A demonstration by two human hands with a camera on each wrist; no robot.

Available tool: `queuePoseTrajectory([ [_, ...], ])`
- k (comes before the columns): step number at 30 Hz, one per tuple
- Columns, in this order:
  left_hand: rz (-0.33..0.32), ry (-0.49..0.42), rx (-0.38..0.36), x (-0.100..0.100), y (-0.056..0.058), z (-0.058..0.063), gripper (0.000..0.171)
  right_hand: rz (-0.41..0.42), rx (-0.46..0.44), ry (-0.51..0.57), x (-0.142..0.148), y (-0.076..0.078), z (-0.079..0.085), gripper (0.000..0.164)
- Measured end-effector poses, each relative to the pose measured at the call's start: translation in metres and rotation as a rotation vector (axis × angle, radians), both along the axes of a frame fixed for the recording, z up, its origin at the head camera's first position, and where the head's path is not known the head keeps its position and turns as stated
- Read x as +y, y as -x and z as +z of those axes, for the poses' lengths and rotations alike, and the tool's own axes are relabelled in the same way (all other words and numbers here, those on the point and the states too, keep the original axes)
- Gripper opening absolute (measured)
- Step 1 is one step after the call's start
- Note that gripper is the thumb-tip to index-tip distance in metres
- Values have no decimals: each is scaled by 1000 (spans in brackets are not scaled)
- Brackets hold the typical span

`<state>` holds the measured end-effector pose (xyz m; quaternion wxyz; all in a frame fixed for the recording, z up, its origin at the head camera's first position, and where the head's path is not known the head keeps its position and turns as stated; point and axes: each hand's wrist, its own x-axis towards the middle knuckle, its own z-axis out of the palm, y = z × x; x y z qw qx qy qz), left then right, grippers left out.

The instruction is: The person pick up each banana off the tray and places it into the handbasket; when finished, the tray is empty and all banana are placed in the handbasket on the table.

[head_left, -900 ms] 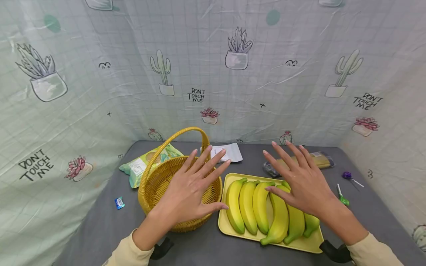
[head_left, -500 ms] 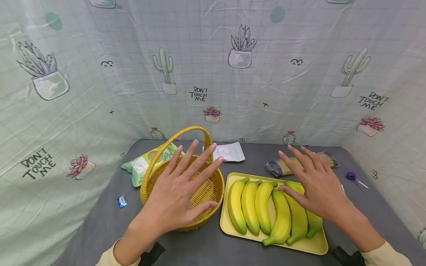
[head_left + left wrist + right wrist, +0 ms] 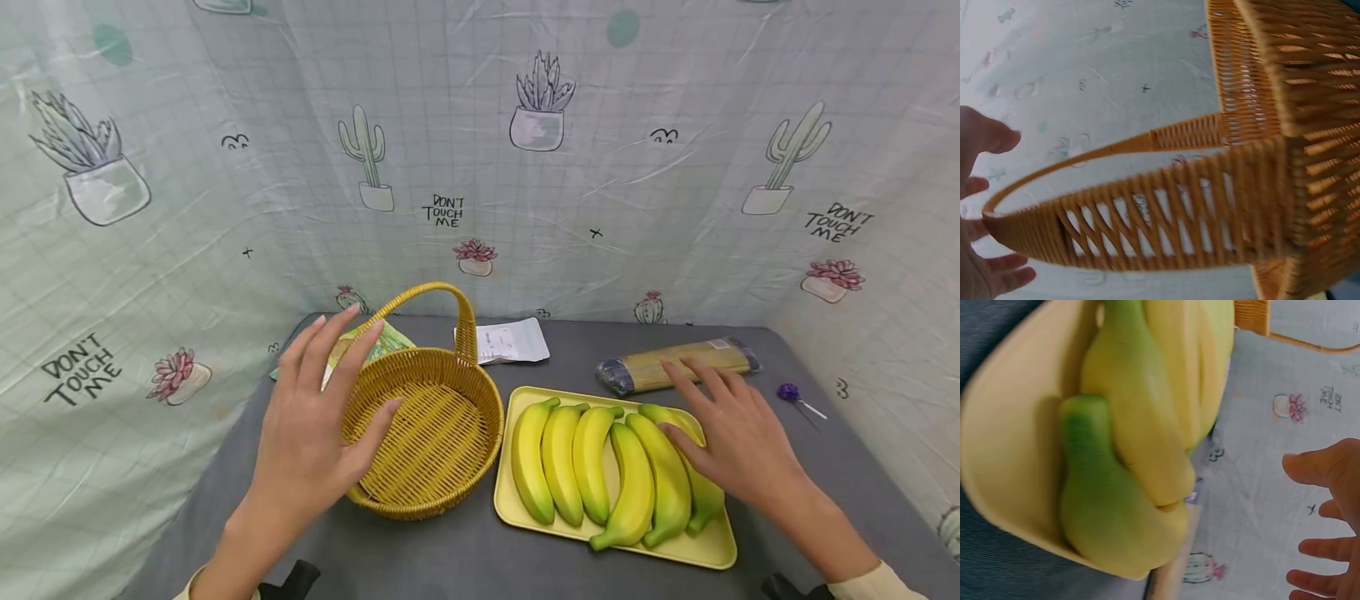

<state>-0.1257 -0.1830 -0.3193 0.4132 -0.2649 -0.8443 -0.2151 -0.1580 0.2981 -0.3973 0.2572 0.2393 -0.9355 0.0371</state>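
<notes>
A round woven basket (image 3: 431, 450) with a tall arched handle (image 3: 465, 329) stands left of centre, bare inside. My left hand (image 3: 311, 433) is raised at its left side, fingers spread and slightly bent, holding nothing; in the left wrist view the fingers overlap the top of the basket handle (image 3: 1147, 219). Right of the basket lies a yellow tray (image 3: 517, 517) with several bananas (image 3: 633, 483) side by side. Over the tray's right end hovers my right hand (image 3: 742, 442), fingers loosely extended and apart from the bananas (image 3: 1141, 406) in the right wrist view.
Behind the tray lies a clear-wrapped bundle of thin yellow sticks (image 3: 675, 367). A white pouch (image 3: 513, 342) and a green bag (image 3: 386, 340) sit behind the basket. A purple lollipop (image 3: 789, 392) is at the right. A printed curtain (image 3: 540, 208) encloses the grey table (image 3: 450, 567).
My left hand has moved left, away from over the basket, and turned more sideways. My right hand has shifted right and lower, with its fingers less spread. Basket, tray and bananas stay put.
</notes>
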Motion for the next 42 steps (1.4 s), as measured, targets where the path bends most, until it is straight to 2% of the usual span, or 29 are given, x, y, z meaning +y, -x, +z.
queuePoseTrajectory([
  [2, 11, -84, -25, -8, 1, -7, 64, -26, -32, -2, 2, -2, -4, 86],
  [5, 31, -161, -110, -21, 0, -18, 66, -63, -76, -4, 4, -4, -10, 89],
  [8, 58, -168, -172, -33, -3, -26, 69, -94, -124, -7, 6, -6, -16, 84],
  [11, 65, -174, -178, -40, -5, -30, 63, -123, -174, -7, 8, -7, -20, 80],
  [14, 49, -195, -200, -43, -7, -32, 54, -133, -214, 4, 9, -8, -24, 77],
  [21, -23, -277, -319, -48, -16, -35, 37, -142, -293, 30, 9, -10, -32, 72],
  [28, -57, -361, -321, -49, -25, -34, 32, -144, -331, 44, 15, -13, -41, 63],
  [36, -48, -372, -293, -48, -26, -36, 32, -164, -373, 88, 21, -15, -49, 59],
  [42, -49, -369, -278, -49, -25, -40, 29, -180, -476, 148, 23, -9, -50, 61],
])
